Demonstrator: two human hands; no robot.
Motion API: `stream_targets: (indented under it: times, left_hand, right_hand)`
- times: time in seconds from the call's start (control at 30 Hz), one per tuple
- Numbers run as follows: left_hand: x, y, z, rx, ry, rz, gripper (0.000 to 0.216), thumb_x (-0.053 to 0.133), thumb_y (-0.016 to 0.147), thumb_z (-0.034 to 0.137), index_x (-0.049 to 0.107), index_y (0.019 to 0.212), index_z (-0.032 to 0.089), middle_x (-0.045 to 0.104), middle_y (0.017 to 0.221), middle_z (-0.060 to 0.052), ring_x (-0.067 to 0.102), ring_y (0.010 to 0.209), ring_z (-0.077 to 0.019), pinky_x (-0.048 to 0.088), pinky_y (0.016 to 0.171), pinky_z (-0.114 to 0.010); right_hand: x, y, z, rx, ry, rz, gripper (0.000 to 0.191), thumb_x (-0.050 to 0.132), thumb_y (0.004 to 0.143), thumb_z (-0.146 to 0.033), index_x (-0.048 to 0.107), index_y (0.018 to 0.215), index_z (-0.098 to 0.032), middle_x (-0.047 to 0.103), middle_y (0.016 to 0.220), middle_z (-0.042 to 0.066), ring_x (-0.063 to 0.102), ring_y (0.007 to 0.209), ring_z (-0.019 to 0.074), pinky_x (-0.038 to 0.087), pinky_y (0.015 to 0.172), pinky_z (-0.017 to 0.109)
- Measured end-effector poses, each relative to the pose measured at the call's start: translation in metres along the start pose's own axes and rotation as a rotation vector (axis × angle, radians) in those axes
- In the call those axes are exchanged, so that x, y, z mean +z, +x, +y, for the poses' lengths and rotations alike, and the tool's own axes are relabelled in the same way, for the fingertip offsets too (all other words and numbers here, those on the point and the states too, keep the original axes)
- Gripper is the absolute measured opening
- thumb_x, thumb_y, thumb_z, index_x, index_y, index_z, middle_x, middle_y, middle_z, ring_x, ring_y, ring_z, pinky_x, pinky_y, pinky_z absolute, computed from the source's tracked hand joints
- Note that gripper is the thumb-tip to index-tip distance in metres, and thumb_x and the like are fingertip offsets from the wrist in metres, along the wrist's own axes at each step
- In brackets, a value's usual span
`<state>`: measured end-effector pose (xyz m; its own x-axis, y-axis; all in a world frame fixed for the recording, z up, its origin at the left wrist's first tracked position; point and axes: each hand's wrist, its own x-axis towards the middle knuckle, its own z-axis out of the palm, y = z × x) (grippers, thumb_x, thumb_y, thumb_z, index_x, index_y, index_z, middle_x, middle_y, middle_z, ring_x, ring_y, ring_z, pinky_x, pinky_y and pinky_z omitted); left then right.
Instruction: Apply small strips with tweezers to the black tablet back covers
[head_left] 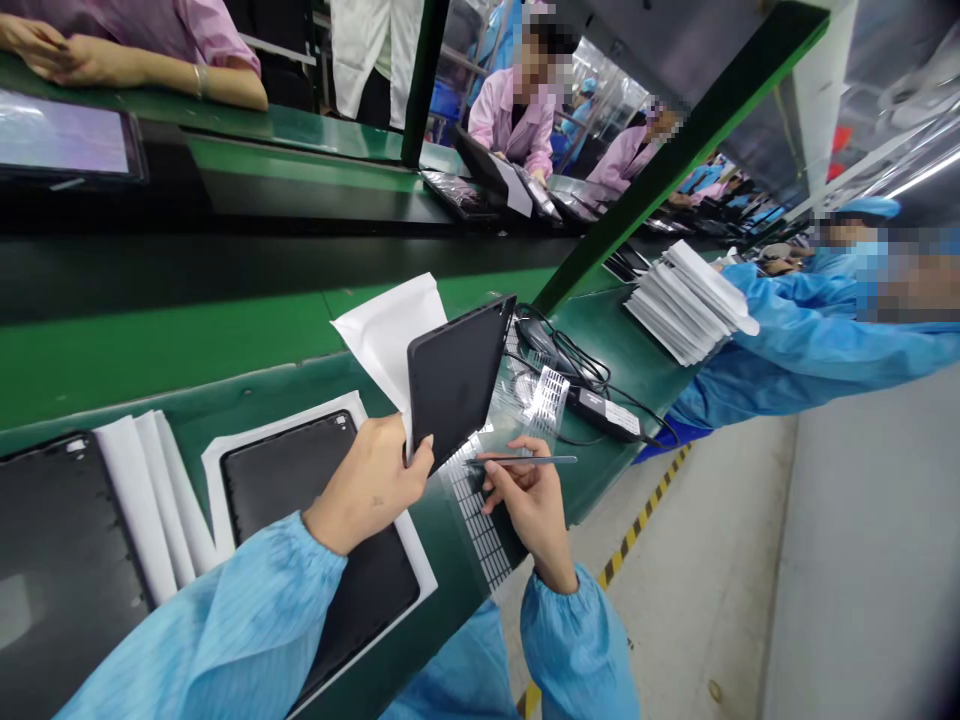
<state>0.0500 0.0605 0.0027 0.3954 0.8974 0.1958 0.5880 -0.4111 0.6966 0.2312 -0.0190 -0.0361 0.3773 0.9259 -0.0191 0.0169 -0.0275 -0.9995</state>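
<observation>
My left hand (pixel 379 480) grips a black tablet back cover (pixel 459 375) by its lower edge, tilted up off the bench. A white paper sleeve (pixel 397 335) is behind the cover, its near end hidden. Between the fingers of my right hand (pixel 529 500) is a pair of tweezers (pixel 536 460), pointing left toward the cover's lower corner. Under the tweezers lies a clear sheet of small labels (pixel 480 530). Left of it another black cover (pixel 289 470) rests on white paper (pixel 217 470), partly hidden by my left arm.
A barcode scanner (pixel 600 412) with black cables lies beyond my right hand. White sleeves (pixel 686 305) are stacked near a co-worker's blue sleeve (pixel 802 370). More covers (pixel 60 540) lie at left. A green post (pixel 675 160) slants above the bench; people sit across the line.
</observation>
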Motion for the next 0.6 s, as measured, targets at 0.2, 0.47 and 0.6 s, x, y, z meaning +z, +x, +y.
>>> stream_targets:
  times: [0.2,0.47,0.6]
  left_hand:
    - [0.0005,0.0002,0.0028,-0.025,0.02,-0.058,0.038,0.051,0.08,0.022,0.025,0.053,0.025,0.032,0.042,0.006,0.037,0.04,-0.0134,0.027,0.047,-0.029]
    - [0.0031,-0.0003,0.0023,-0.001,0.03,-0.02,0.035,0.05,0.08,0.019,0.025,0.056,0.025,0.032,0.045,0.006,0.035,0.041,-0.0127,0.029,0.048,-0.029]
    - [0.0038,0.0,0.0013,0.01,0.017,-0.011,0.033,0.051,0.08,0.018,0.029,0.056,0.024,0.031,0.045,0.006,0.039,0.043,-0.0134,0.032,0.049,-0.028]
  right_hand:
    - [-0.0025,0.0016,0.004,-0.004,-0.028,-0.029,0.026,0.066,0.079,-0.028,0.045,0.091,-0.022,0.07,0.08,0.001,0.06,0.049,0.0115,0.053,0.038,0.022]
    - [-0.0022,0.002,0.0,0.027,-0.016,-0.027,0.027,0.07,0.077,-0.029,0.046,0.087,-0.02,0.07,0.078,0.002,0.058,0.044,0.0103,0.052,0.037,0.022]
    - [-0.0016,0.0032,-0.0018,0.052,-0.03,-0.012,0.026,0.071,0.075,-0.031,0.049,0.083,-0.019,0.07,0.076,0.001,0.057,0.041,0.0096,0.05,0.035,0.02]
